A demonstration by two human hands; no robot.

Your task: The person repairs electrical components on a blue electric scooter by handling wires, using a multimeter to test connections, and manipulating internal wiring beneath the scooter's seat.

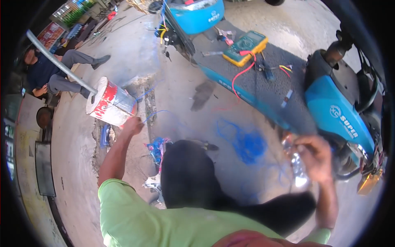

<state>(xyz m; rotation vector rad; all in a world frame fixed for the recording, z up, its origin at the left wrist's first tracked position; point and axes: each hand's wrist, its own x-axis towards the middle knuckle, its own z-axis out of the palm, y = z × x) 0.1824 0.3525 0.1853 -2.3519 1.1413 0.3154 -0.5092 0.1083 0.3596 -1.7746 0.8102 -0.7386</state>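
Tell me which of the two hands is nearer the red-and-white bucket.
The left hand, close beside the bucket; the right hand is across by the blue scooter.

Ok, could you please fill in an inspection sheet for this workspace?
Surface: grey concrete floor, broken beside the white-and-red bucket.
Job's things: thin blue wire at the left; shiny silvery item, too blurred to identify, at the right.
Clutter: yellow-and-green multimeter on the dark textured footboard; crumpled blue-and-pink bundle on the floor.
Hands: left hand, fingers closed, apparently on the wire; right hand, fingers on the silvery item.
Cables: tangled blue wire heap on the floor; red test lead running over the footboard's edge.
Surroundings: blue scooter; seated person in a dark top beyond the bucket.
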